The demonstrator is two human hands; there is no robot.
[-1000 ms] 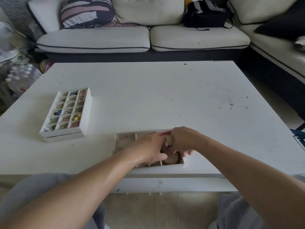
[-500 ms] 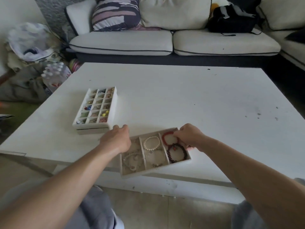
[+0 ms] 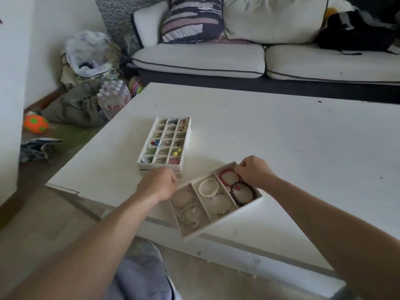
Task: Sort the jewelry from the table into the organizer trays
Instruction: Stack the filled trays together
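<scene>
At the far left of the frame an orange ball (image 3: 35, 124) with green spots is seen on the floor. A pack of water bottles (image 3: 113, 96) is seen beside the worktop's (image 3: 281, 137) left corner.

On the worktop, left of the middle, a white grid tray (image 3: 186, 144) is found. Its many little boxes are filled with small bits of jewelry.

Just below it, the left hand (image 3: 159, 184) is held at the far left corner of a long tray (image 3: 225, 221). Its fingers are curled round that corner, though their tips are hidden behind the hand.

The long tray is set at a slant in the lower middle of the frame, and its near corner sticks out past the worktop's edge. Three slots are seen in it. Thin chains (image 3: 188, 210) are laid in the left slot. A white pearl bracelet (image 3: 199, 188) is laid in the middle slot. A red bracelet (image 3: 220, 176) and a dark bead bracelet (image 3: 232, 192) are laid in the right slot, touching each other.

The tray's far right corner is gripped by the right hand (image 3: 254, 171), with curled fingers just beside the red bracelet.

Along the top of the frame a white sofa (image 3: 199, 59) is seen, with a striped cushion (image 3: 192, 18) and, at the upper right, a black bag (image 3: 355, 29).
</scene>
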